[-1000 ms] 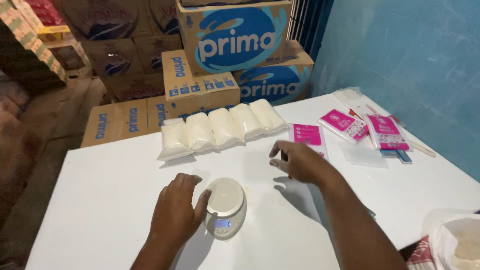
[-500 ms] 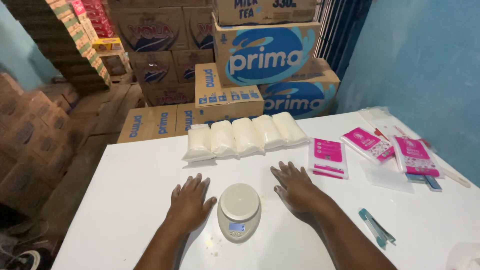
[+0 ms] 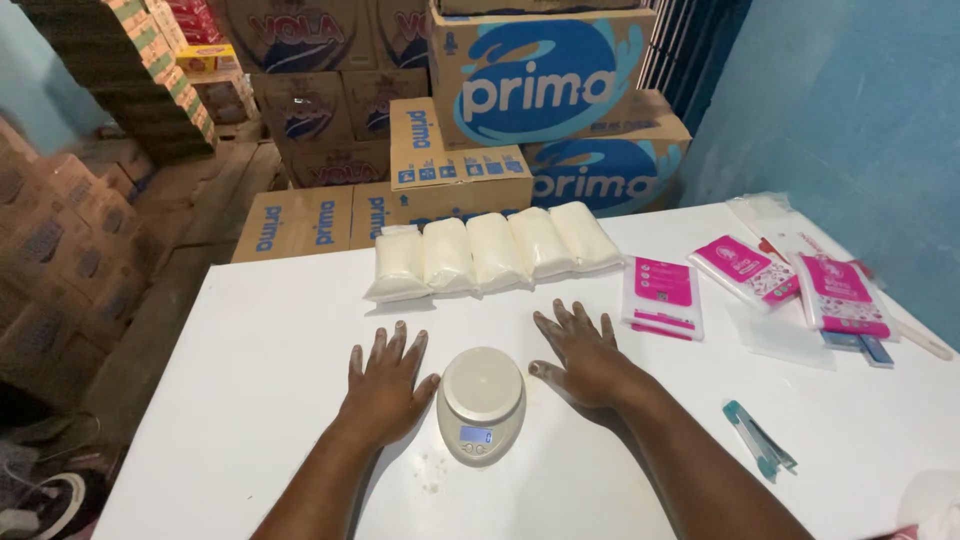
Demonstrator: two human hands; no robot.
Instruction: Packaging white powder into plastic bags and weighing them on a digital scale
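The right hand (image 3: 585, 352) has left the pink packets (image 3: 662, 296); it now lies flat beside the scale (image 3: 481, 400).

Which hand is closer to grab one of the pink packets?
The right hand, probably. It lies flat on the white table just right of the small scale, with the nearest pink packet right beside its fingers. The left hand is across the scale, farther away.

Left hand (image 3: 385, 378) and right hand (image 3: 585, 352) lie flat, palms down, fingers spread and pointing far, forearms reaching in from the near edge.
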